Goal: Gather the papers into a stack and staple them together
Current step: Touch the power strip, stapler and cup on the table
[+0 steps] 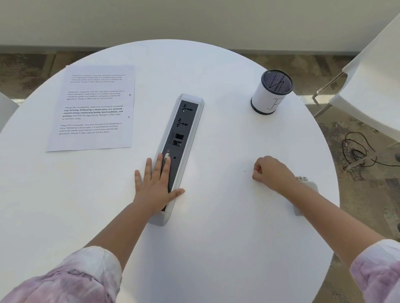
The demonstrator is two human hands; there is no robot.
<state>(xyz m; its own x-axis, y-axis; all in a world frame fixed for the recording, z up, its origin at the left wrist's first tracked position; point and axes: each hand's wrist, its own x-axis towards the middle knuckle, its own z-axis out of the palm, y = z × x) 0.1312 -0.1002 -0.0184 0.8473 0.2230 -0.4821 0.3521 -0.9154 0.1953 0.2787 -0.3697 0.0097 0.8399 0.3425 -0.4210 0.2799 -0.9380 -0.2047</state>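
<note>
Item: papers, printed sheets lying flat at the far left of the round table, edges looking squared, one corner overhanging the rim; whether it is one sheet or several is not clear. Left hand: resting flat, fingers straight and spread, partly lying on the socket strip, holding nothing. Right hand: sitting on the table with fingers curled into a loose fist, apparently gripping nothing. A pale object by the right wrist is showing only in part; probably the stapler, though this cannot be confirmed. Pen cup standing far right. Step judged pending: reaching to the papers. Handling advice: press down with flat fingers, tap edges flush, staple near one corner.
</note>
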